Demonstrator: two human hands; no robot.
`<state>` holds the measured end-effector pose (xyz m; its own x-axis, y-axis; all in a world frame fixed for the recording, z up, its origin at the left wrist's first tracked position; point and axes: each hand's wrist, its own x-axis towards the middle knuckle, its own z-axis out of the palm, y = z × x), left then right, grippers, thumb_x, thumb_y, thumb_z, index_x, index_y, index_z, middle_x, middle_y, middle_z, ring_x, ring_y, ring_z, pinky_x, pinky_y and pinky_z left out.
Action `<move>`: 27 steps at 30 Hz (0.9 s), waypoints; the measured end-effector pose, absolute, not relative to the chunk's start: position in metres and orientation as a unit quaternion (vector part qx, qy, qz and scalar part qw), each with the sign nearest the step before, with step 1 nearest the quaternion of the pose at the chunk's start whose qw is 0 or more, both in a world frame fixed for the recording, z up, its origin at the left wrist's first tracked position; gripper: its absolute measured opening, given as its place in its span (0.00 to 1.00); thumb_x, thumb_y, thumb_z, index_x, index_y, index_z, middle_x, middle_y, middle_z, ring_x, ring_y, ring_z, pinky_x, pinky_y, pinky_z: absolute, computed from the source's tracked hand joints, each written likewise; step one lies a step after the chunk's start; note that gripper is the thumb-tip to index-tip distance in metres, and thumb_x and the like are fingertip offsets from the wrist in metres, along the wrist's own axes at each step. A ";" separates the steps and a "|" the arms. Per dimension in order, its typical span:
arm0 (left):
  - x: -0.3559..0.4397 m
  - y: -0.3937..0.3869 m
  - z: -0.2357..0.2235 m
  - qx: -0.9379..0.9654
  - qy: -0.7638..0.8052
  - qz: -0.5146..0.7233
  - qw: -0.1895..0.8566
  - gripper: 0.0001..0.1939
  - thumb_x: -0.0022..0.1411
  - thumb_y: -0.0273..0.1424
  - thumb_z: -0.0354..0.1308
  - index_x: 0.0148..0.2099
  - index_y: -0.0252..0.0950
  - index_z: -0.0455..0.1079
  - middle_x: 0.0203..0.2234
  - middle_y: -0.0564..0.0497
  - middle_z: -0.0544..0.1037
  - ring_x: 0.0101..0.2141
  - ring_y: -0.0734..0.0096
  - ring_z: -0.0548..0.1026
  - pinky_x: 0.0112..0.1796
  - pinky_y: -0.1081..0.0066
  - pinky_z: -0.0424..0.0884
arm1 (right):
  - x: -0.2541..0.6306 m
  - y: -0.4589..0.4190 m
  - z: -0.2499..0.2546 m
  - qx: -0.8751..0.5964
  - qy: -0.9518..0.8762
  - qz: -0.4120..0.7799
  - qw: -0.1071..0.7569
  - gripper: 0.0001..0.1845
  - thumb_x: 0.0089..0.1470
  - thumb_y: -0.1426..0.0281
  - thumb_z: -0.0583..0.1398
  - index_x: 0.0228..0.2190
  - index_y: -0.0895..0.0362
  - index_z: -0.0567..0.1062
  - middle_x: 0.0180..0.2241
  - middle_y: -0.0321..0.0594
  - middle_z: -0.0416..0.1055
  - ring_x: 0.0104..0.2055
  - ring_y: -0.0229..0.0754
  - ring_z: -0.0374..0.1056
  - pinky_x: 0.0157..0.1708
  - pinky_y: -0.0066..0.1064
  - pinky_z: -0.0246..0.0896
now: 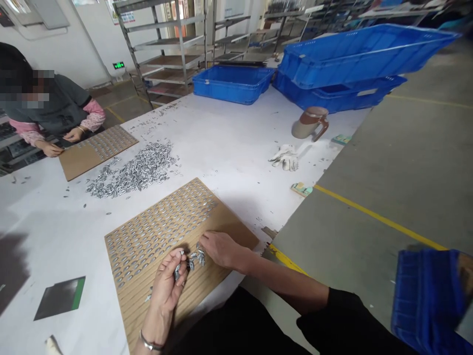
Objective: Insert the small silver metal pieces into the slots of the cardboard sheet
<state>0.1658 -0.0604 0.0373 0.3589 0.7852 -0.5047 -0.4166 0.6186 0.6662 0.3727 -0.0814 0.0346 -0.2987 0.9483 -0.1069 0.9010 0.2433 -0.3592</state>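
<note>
A slotted brown board (229, 224) lies on the white table in front of me, most of its far slots filled with small silver metal pieces. My left hand (168, 283) is cupped palm-up over the board's near half and holds a few of those metal pieces (177, 270) in its curled fingers. My right hand (221, 249) rests on the board just right of it, fingers bent down onto a small cluster of loose pieces (195, 256). A large heap of the same silver pieces (136, 170) lies on the table beyond the board.
Across the table at the left, another person works with both hands at a second slotted board (94, 150). Blue crates (232, 84) stand at the far end, with a brown jug (309, 123), a white glove (285, 158) and a dark card (61, 297) on the table. The table's right edge drops to grey floor.
</note>
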 end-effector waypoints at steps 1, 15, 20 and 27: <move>0.166 -0.059 0.037 0.218 0.422 0.379 0.794 0.16 0.49 0.29 0.74 0.39 0.30 0.75 0.28 0.52 0.75 0.19 0.87 0.62 0.15 0.85 0.53 | 0.373 -0.081 0.035 -0.592 -0.784 0.179 0.059 0.12 0.61 0.79 0.52 0.40 0.58 0.73 0.40 0.46 0.74 0.41 0.44 0.70 0.40 0.31 0.62; 0.164 -0.055 0.033 0.212 0.416 0.389 0.794 0.18 0.47 0.30 0.75 0.40 0.29 0.77 0.27 0.52 0.74 0.19 0.86 0.62 0.15 0.86 0.54 | 0.444 -0.024 0.001 -0.723 -0.486 0.282 0.402 0.07 0.51 0.72 0.57 0.27 0.57 0.76 0.22 0.34 0.74 0.25 0.38 0.68 0.28 0.27 0.60; 0.164 -0.056 0.032 0.209 0.423 0.385 0.793 0.17 0.49 0.30 0.74 0.40 0.30 0.77 0.28 0.52 0.75 0.20 0.87 0.63 0.15 0.86 0.56 | 0.440 -0.021 0.002 -0.745 -0.530 0.217 0.341 0.09 0.52 0.73 0.56 0.27 0.56 0.76 0.25 0.36 0.75 0.29 0.40 0.69 0.31 0.28 0.58; 0.163 -0.061 0.038 0.215 0.419 0.396 0.788 0.16 0.48 0.29 0.74 0.39 0.29 0.76 0.27 0.52 0.74 0.19 0.86 0.63 0.14 0.86 0.54 | 0.440 -0.034 0.025 -0.750 -0.560 0.167 0.311 0.10 0.57 0.75 0.58 0.41 0.56 0.74 0.31 0.38 0.77 0.32 0.41 0.70 0.35 0.28 0.58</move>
